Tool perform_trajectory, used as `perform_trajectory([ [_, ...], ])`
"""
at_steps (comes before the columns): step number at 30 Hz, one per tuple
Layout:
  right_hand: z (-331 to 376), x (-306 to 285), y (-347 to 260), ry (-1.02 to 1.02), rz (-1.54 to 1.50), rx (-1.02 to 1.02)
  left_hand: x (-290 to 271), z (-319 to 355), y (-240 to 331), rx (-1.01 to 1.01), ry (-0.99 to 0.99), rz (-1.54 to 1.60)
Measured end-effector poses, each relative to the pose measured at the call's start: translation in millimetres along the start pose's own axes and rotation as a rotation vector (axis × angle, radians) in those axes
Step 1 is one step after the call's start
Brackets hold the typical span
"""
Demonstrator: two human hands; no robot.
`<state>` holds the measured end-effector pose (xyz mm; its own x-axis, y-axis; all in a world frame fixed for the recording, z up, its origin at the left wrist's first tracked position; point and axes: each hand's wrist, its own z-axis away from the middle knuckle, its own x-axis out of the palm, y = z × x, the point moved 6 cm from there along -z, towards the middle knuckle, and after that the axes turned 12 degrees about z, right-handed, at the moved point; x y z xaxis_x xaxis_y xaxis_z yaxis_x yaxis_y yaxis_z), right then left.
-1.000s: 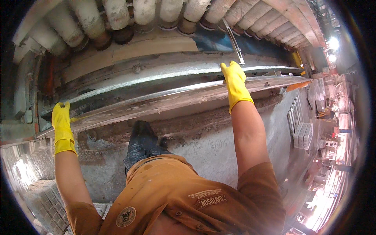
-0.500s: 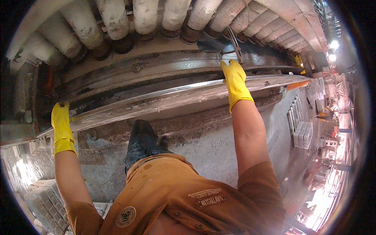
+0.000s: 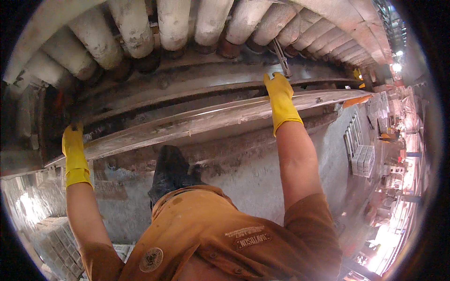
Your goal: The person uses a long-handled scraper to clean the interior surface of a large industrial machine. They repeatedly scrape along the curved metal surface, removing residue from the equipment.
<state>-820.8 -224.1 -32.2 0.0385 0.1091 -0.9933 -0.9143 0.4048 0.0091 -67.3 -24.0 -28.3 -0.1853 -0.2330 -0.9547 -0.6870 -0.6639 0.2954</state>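
Note:
My left hand, in a yellow rubber glove, is closed at the left end of a long dark metal bar. My right hand, gloved the same way, closes over the bar farther right, fingers curled to its far side. The bar runs between both hands and looks bent by the lens. The curled fingertips are partly hidden. Just beyond my right hand hangs a thin metal rod-like bracket. Below the bar, on my side, lies a long pale, dirty ledge with a worn metal edge.
Thick, pale, crusted pipes stand in a row across the far side. Stacked light blocks sit at lower left, and a pale crate-like block at right beside a slatted rack. My dark boot is on the dusty floor.
The long dark bar has shifted slightly toward me, covering more of the ledge's shiny edge. Both hands stay in nearly the same places.

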Motion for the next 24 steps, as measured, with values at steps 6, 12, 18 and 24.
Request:
perform_trajectory([
  [6,0.3,1.0,2.2,0.106,0.017,-0.023,-2.6,1.8,1.1,0.064,0.062,0.010],
  [12,2.5,1.8,7.1,0.216,-0.108,-0.003,-8.1,8.0,13.1,-0.016,-0.022,0.032],
  [18,24.0,-14.8,0.9,0.380,-0.359,-0.144,-15.5,14.4,9.4,-0.033,0.079,0.083],
  [24,74.4,-1.0,-10.4,0.696,-0.343,-0.505,-29.9,37.1,27.7,0.014,0.076,0.159],
])
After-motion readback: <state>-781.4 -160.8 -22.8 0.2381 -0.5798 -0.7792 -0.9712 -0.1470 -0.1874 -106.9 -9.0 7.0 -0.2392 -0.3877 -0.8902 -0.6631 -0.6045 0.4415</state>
